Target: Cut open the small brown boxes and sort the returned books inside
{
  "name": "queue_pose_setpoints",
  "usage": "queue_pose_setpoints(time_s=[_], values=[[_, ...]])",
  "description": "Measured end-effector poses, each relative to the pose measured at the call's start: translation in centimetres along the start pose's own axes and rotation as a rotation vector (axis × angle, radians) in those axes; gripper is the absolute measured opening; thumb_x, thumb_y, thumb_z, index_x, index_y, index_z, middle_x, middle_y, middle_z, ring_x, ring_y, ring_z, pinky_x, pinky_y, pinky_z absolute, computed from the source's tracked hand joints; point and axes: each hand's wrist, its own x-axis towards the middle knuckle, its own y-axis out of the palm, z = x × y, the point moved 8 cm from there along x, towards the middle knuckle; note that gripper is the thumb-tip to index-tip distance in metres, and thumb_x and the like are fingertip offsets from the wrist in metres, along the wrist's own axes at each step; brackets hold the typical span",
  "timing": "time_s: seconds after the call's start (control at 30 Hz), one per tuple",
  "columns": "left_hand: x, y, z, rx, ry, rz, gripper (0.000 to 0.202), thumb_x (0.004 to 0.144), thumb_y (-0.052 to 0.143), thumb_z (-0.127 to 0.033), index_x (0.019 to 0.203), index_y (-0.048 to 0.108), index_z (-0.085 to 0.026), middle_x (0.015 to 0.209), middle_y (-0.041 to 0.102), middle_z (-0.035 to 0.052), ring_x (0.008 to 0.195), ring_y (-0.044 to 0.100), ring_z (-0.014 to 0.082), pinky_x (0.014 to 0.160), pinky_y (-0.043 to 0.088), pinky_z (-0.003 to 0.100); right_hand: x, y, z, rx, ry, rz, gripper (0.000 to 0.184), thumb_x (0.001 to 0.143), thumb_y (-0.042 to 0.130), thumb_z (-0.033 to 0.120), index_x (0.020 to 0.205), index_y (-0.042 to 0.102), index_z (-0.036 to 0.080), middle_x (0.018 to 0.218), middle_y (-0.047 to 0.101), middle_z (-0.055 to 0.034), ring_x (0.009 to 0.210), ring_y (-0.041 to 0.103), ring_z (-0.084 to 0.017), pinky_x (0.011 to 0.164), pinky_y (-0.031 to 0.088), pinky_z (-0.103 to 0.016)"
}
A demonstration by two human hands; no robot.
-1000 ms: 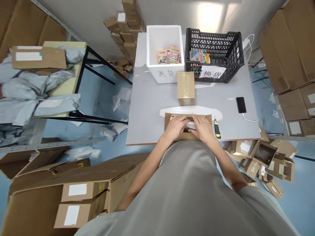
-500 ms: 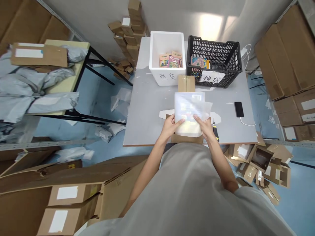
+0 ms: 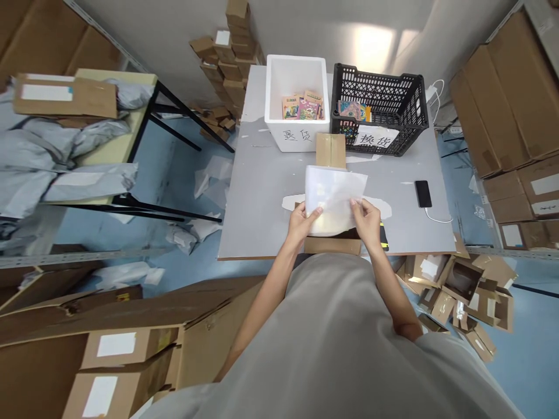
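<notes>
A whitish, translucent plastic bag (image 3: 332, 195) is held up over the near middle of the table; a pale yellowish patch shows through it, but its contents are too blurred to name. My left hand (image 3: 302, 222) grips its left edge, thumb on top. At the right edge, my right hand (image 3: 365, 216) pinches it between thumb and fingers. Beneath the bag lies an open cardboard box (image 3: 332, 245), mostly hidden. A black and yellow utility knife (image 3: 384, 237) rests beside my right hand, partly covered.
At the table's back stand a white bin (image 3: 297, 137) and a black crate (image 3: 379, 131), both with small colourful booklets or packs inside. A phone (image 3: 423, 194) on a cable lies right. Cardboard boxes (image 3: 469, 279) litter the floor; grey parcels (image 3: 91, 180) cover the left table (image 3: 137, 128).
The bag has shifted slightly left and tilted, its right side now slanting. My right hand has moved a little right and up along its edge. The colours inside show less.
</notes>
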Motion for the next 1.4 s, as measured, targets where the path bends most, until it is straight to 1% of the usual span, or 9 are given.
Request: queue_pose_setpoints(time_s=[0.17, 0.33, 0.47, 0.6, 0.77, 0.87, 0.93, 1.2, 1.4], values=[[0.0, 0.3, 1.2, -0.01, -0.034, 0.009, 0.06, 0.069, 0.097, -0.067, 0.101, 0.078, -0.02, 0.103, 0.086, 0.0092, 0.099, 0.082, 0.0289, 0.089, 0.067, 0.041, -2.4, 4.7, 3.7, 0.157, -0.031, 0.42, 0.064, 0.107, 0.056, 0.08, 0.117, 0.09, 0.027, 0.128, 0.086, -0.0108, 0.136, 0.075, -0.034, 0.11, 0.066, -0.05], [-0.8, 0.6, 2.2, -0.084, -0.084, 0.018, 0.058, 0.063, 0.102, -0.062, 0.095, 0.078, -0.021, 0.104, 0.086, 0.0099, 0.104, 0.083, 0.0332, 0.094, 0.069, 0.047, 0.7, 0.9, -1.0, -0.19, 0.066, -0.052, 0.081, 0.088, 0.083, 0.078, 0.143, 0.077, 0.019, 0.168, 0.064, -0.0202, 0.163, 0.054, -0.039, 0.135, 0.046, -0.059], [-0.8, 1.3, 2.9, -0.099, -0.151, 0.125, 0.066, 0.064, 0.102, -0.071, 0.102, 0.082, -0.02, 0.107, 0.088, 0.0118, 0.115, 0.083, 0.0384, 0.1, 0.07, 0.051, 1.2, 2.2, -6.7, 0.21, 0.342, 0.111, 0.086, 0.075, 0.088, 0.084, 0.127, 0.078, 0.016, 0.128, 0.085, -0.0193, 0.126, 0.08, -0.04, 0.108, 0.067, -0.056], [0.2, 0.0, 2.5, -0.033, -0.171, 0.111, 0.083, 0.085, 0.083, -0.085, 0.136, 0.079, -0.019, 0.141, 0.082, 0.0196, 0.137, 0.077, 0.0398, 0.117, 0.064, 0.053, 0.9, 1.0, -6.7, 0.276, 0.309, 0.006, 0.071, 0.073, 0.09, 0.079, 0.107, 0.081, 0.018, 0.104, 0.088, -0.0135, 0.105, 0.084, -0.037, 0.094, 0.069, -0.051], [-2.5, -1.8, -5.8, 0.188, 0.274, -0.174, 0.08, 0.108, 0.055, -0.083, 0.166, 0.059, -0.029, 0.179, 0.054, 0.0143, 0.168, 0.05, 0.0343, 0.138, 0.044, 0.051, 0.3, -1.0, -2.8, -0.095, 0.084, -0.14, 0.056, 0.092, 0.075, 0.072, 0.107, 0.083, 0.018, 0.112, 0.09, -0.0166, 0.115, 0.082, -0.039, 0.103, 0.065, -0.051], [-6.8, 0.6, -11.6, 0.257, 0.568, -0.119, 0.066, 0.11, 0.064, -0.071, 0.164, 0.063, -0.033, 0.173, 0.06, 0.0102, 0.167, 0.052, 0.035, 0.137, 0.046, 0.053, 0.0, -1.1, -1.3, -0.217, 0.048, -0.165, 0.054, 0.097, 0.071, 0.07, 0.107, 0.085, 0.019, 0.111, 0.09, -0.0175, 0.111, 0.083, -0.041, 0.103, 0.064, -0.052], [-8.3, 2.5, -13.0, 0.324, 0.612, -0.017, 0.053, 0.109, 0.07, -0.063, 0.152, 0.074, -0.032, 0.161, 0.071, 0.01, 0.156, 0.063, 0.0357, 0.132, 0.052, 0.055, 0.0, -1.1, -0.6, -0.203, 0.03, -0.154, 0.053, 0.097, 0.072, 0.07, 0.109, 0.085, 0.02, 0.112, 0.09, -0.016, 0.112, 0.083, -0.04, 0.102, 0.065, -0.051], [-3.2, 2.5, -6.6, 0.137, 0.12, 0.192, 0.069, 0.087, 0.088, -0.078, 0.122, 0.085, -0.018, 0.128, 0.086, 0.0154, 0.126, 0.08, 0.0384, 0.111, 0.067, 0.052, -0.6, -2.0, -1.1, 0.215, 0.153, 0.012, 0.061, 0.085, 0.088, 0.074, 0.112, 0.085, 0.019, 0.118, 0.089, -0.0126, 0.11, 0.084, -0.038, 0.095, 0.069, -0.049], [-3.3, 3.6, -5.7, -0.057, -0.031, 0.275, 0.062, 0.076, 0.101, -0.069, 0.107, 0.083, -0.018, 0.111, 0.089, 0.0123, 0.105, 0.085, 0.0323, 0.096, 0.07, 0.044, 0.1, -1.5, -2.7, 0.16, 0.183, 0.015, 0.071, 0.082, 0.086, 0.08, 0.117, 0.081, 0.018, 0.121, 0.087, -0.0153, 0.113, 0.082, -0.037, 0.096, 0.069, -0.049]])
